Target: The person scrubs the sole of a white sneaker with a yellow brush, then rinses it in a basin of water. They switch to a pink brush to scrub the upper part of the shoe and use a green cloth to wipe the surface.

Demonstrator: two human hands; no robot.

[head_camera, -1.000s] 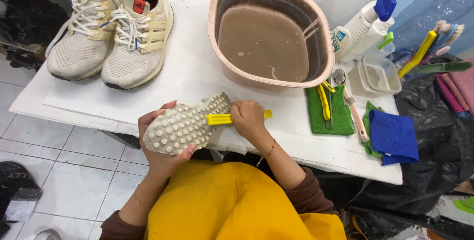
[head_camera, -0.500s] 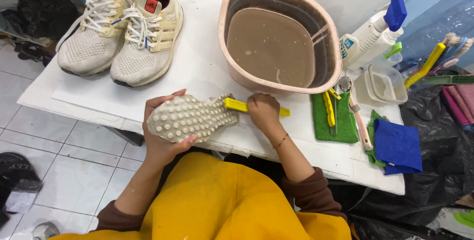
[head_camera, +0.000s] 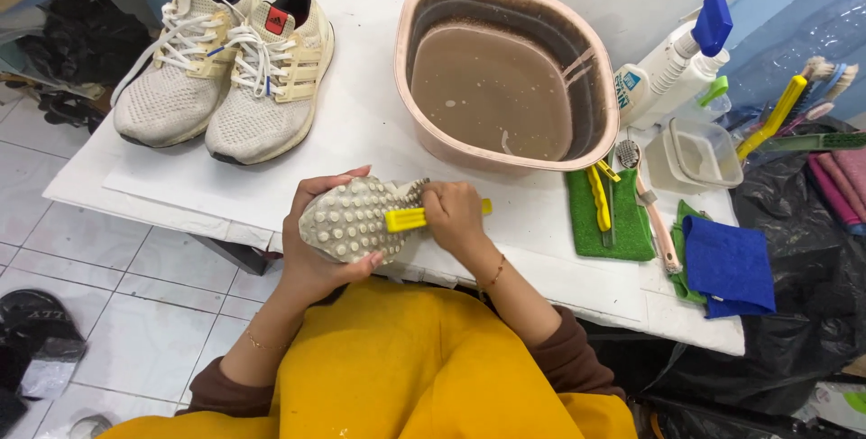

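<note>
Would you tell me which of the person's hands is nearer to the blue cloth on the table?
Right. The right hand, gripping the yellow brush, sits on the side toward the blue cloth; the left hand cradles the shoe sole farther away.

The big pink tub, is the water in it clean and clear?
No, the pink tub on the white table holds murky brown water with small specks floating on top.

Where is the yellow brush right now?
The yellow brush is in the right hand, low in the middle, pressed against the shoe sole that the left hand holds.
</note>
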